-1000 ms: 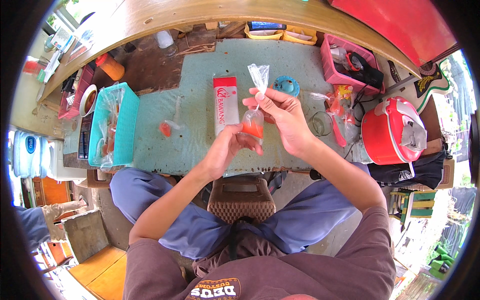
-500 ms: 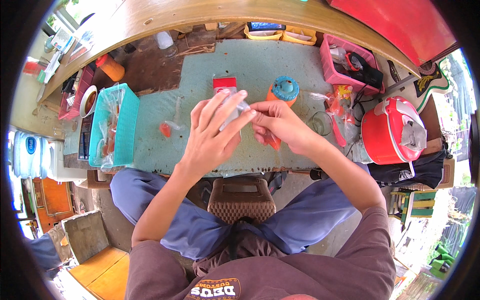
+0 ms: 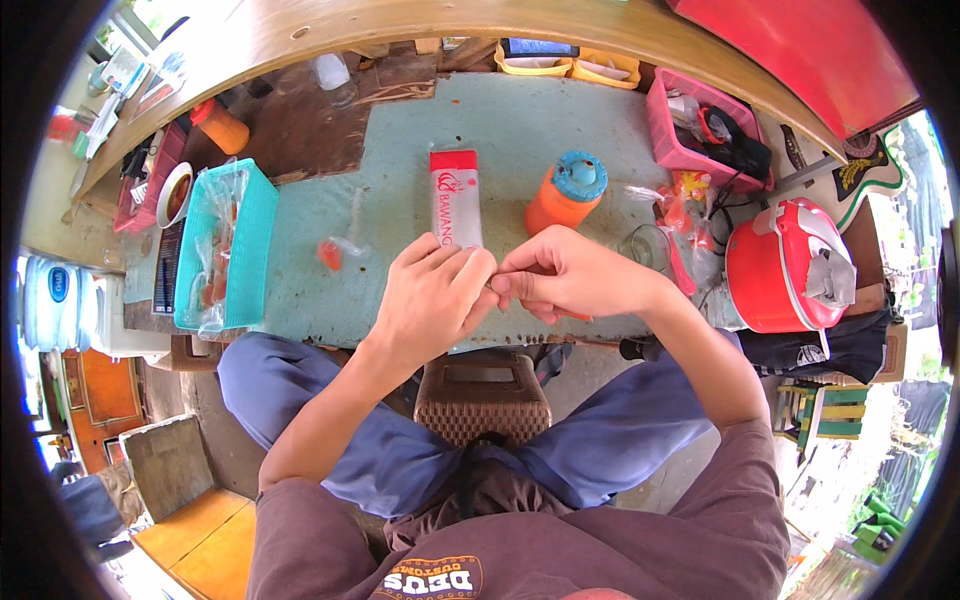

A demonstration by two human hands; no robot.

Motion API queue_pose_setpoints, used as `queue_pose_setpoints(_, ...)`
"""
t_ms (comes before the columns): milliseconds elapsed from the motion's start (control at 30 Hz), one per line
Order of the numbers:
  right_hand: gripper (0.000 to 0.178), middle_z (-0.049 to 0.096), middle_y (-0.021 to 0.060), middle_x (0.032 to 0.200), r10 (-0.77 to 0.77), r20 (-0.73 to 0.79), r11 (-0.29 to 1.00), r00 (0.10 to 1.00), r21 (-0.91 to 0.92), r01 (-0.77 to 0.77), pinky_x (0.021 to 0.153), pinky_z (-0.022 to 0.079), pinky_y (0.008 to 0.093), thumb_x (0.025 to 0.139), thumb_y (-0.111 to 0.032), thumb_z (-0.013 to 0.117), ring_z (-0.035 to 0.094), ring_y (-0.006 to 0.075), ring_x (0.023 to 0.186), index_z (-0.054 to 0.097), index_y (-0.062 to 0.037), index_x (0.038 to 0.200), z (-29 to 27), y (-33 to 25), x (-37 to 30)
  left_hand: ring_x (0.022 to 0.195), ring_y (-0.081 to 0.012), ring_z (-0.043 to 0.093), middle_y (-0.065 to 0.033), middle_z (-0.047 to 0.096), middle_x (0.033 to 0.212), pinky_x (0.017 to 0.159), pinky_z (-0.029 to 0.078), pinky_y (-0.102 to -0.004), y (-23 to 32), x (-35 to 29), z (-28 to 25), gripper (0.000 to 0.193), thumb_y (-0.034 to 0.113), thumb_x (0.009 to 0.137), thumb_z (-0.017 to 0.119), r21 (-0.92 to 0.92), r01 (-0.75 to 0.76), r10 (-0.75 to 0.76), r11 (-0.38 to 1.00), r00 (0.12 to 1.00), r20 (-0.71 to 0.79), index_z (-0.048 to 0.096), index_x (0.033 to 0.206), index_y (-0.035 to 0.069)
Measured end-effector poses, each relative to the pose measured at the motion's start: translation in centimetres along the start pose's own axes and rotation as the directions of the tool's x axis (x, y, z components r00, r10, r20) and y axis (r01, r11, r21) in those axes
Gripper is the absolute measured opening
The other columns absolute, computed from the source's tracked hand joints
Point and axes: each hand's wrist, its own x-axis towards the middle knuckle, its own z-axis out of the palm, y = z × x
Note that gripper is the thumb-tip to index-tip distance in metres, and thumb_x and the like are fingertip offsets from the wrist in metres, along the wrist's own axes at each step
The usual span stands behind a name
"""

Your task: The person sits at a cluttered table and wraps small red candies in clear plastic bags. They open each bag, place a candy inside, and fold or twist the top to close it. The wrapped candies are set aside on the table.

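Head view shows a smooth orange bottle with a round blue lid, a flat, red-topped plastic packet and a long turquoise mesh basket on a worn, speckled pale-green counter beneath a wooden shelf. Left hand and right hand meet, fingers pinched around a small orange bag, mostly hidden, peeking out below the right.

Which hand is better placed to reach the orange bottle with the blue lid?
Probably the right hand: it is just on the near side of the orange bottle, while the left hand is farther off, nearer the red-and-white packet. Both look busy close together, though.
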Motion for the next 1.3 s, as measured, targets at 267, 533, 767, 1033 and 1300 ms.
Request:
queue_pose_setpoints(267, 0.017, 0.064, 0.0104, 0.073, -0.430, -0.145, 0.802, 0.891, -0.515, 0.303, 0.063, 0.047, 0.0353, 0.095, -0.016, 0.070, 0.061, 0.0239, 0.065, 0.070, 0.0002, 0.100, -0.1, 0.1, -0.3, 0.062, -0.0146, 0.045, -0.0034, 0.049, 0.068, 0.060, 0.036, -0.0307, -0.5, -0.1, -2.3, 0.011, 0.013, 0.090, 0.060, -0.576, 0.500, -0.346, 0.646, 0.865, 0.362, 0.057, 0.087, 0.002)
queue_pose_setpoints(533, 0.022, 0.060, 0.0105, 0.100, -0.533, -0.139, 0.737, 0.834, -0.560, 0.378, 0.078, 0.047, 0.0349, 0.098, -0.012, 0.065, 0.058, 0.0215, 0.088, 0.065, -0.0013, 0.117, -0.7, 0.0, -0.1, 0.072, -0.0042, 0.039, 0.0056, 0.043, 0.076, 0.061, 0.031, -0.0215, -1.7, 0.4, -2.9, 0.027, 0.026, 0.109, 0.050, -0.732, 0.575, -0.486, 0.365, 0.789, 0.376, 0.057, 0.093, 0.004)
queue_pose_setpoints(767, 0.035, 0.059, 0.0060, 0.105, -0.437, -0.242, 0.824, 0.867, -0.494, 0.277, 0.086, 0.047, 0.0303, 0.090, -0.012, 0.071, 0.055, 0.0171, 0.095, 0.059, -0.0024, 0.121, -1.3, -0.5, -0.8, 0.074, -0.0086, 0.046, 0.0025, 0.051, 0.076, 0.075, 0.036, -0.0259, -2.5, 0.7, -2.0, 0.031, 0.031, 0.107, 0.050, -0.758, 0.479, -0.495, 0.442, 0.835, 0.238, 0.054, 0.087, 0.008)
queue_pose_setpoints(1033, 0.034, 0.048, 0.0012, 0.103, -0.447, -0.329, 0.862, 0.832, -0.407, 0.302, 0.087, 0.043, 0.0261, 0.090, -0.011, 0.071, 0.048, 0.0103, 0.094, 0.048, -0.0061, 0.115, -0.2, 0.9, 0.4, 0.073, -0.0065, 0.042, 0.0050, 0.045, 0.072, 0.072, 0.034, -0.0258, -2.3, 0.3, -0.5, 0.033, 0.030, 0.108, 0.050, -0.821, 0.461, -0.562, 0.337, 0.798, 0.217, 0.054, 0.084, 0.007)
queue_pose_setpoints(1300, 0.035, 0.048, 0.0057, 0.104, -0.319, -0.294, 0.945, 0.901, -0.176, 0.277, 0.086, 0.043, 0.0306, 0.093, -0.011, 0.067, 0.049, 0.0162, 0.092, 0.046, -0.0049, 0.121, 0.6, 0.3, 0.2, 0.071, -0.0055, 0.042, 0.0053, 0.047, 0.069, 0.068, 0.032, -0.0251, -2.7, 0.4, -0.8, 0.034, 0.031, 0.107, 0.051, -0.809, 0.477, -0.620, 0.343, 0.762, 0.187, 0.055, 0.082, 0.009)
